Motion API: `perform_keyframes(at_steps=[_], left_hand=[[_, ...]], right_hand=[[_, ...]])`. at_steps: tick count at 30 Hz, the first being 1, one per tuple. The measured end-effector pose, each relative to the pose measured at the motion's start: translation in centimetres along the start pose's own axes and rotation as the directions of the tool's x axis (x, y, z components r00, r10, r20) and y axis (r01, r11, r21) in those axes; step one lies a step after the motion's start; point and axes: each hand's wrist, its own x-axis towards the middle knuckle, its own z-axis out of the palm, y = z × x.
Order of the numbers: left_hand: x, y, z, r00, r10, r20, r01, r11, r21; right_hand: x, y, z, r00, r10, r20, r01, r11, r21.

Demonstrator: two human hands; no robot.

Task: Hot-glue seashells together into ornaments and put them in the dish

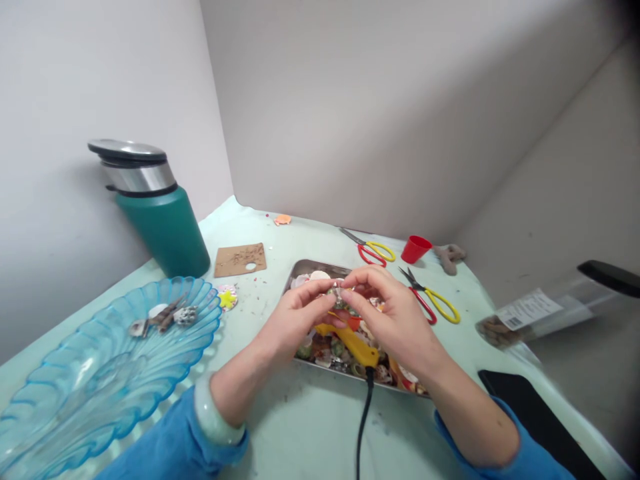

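Observation:
My left hand (pixel 295 317) and my right hand (pixel 395 313) meet above a metal tray (pixel 299 268). Both are closed in a pinch, thumb against fingers, around a tiny pale item (pixel 338 291) too small and blurred to name. Below them in the tray are many shells and small decorative bits (pixel 325 353). A yellow glue gun (pixel 361 347) lies on top of these, under my hands, and its black cord (pixel 366 413) runs toward me. My fingers partly hide the tray's contents and the gun's front end.
Left are a blue scalloped dish (pixel 100 387) holding shells, a green bottle (pixel 165 227) and brown cardboard (pixel 240 259). Two scissors (pixel 370 245), a red cup (pixel 416 249) and driftwood (pixel 449 257) lie behind and right. A plastic bag (pixel 530 313) and black flat object (pixel 535 413) are far right.

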Motion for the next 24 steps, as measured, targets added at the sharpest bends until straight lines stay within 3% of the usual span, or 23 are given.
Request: perform_keyframes(at_steps=[5,17,20,24], left_hand=[[0.03,-0.12,0.11,0.997,0.019,-0.076,-0.013,0.997,0.079],[-0.35,0.26,0.14,0.99,0.138,-0.039,-0.12,0.946,0.302],[-0.42,0.33,0.22,0.976,0.216,-0.023,-0.193,0.912,0.361],[-0.51,0.43,0.3,0.951,0.306,0.045,-0.291,0.836,0.465]], right_hand=[[0.01,-0.2,0.11,1.0,-0.01,-0.007,0.01,1.0,-0.026],[-0.05,-0.6,0.22,1.0,0.026,0.01,-0.026,0.999,0.025],[-0.08,-0.58,0.22,0.998,0.063,0.002,-0.063,0.995,0.072],[-0.1,-0.33,0.34,1.0,0.019,-0.013,-0.018,1.0,0.009]])
